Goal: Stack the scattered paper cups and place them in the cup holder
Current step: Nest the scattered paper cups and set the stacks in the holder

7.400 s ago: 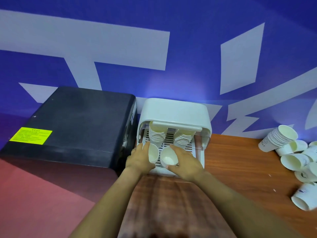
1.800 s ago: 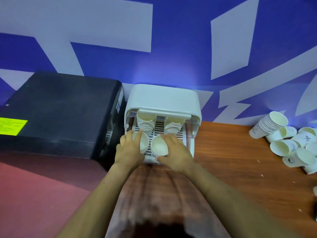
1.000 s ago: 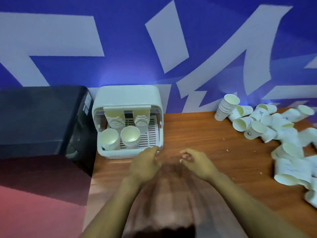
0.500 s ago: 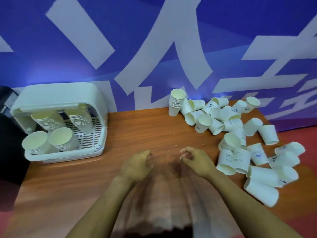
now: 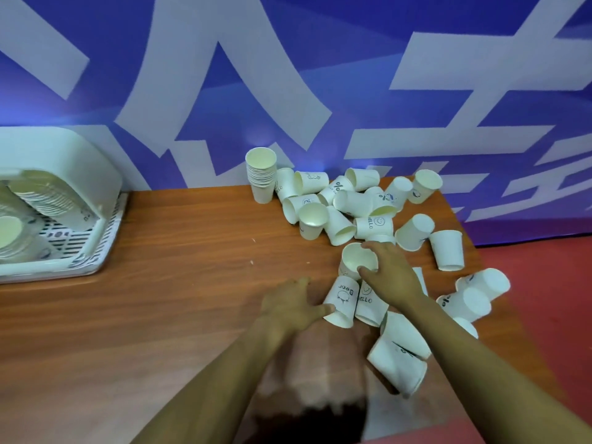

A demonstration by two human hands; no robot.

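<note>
From the head camera, the wooden table point(image 5: 166, 302) carried a heap of loose paper cups point(image 5: 358, 203) towards its right end, most of them lying on their sides, with a short upright stack of cups point(image 5: 261, 174) at the heap's left edge, against the blue wall point(image 5: 320, 75). The right hand point(image 5: 387, 277) reached into the near part of the heap, thumb and fingers curled round the rim of an upright cup point(image 5: 357, 261). The left hand point(image 5: 288, 307), fingers loosely spread, touched a toppled cup marked "Bear" point(image 5: 342, 299) (its mouth faced the camera). The white cup holder point(image 5: 61, 174), with stacked cups inside, sat well left of the heap.
</note>
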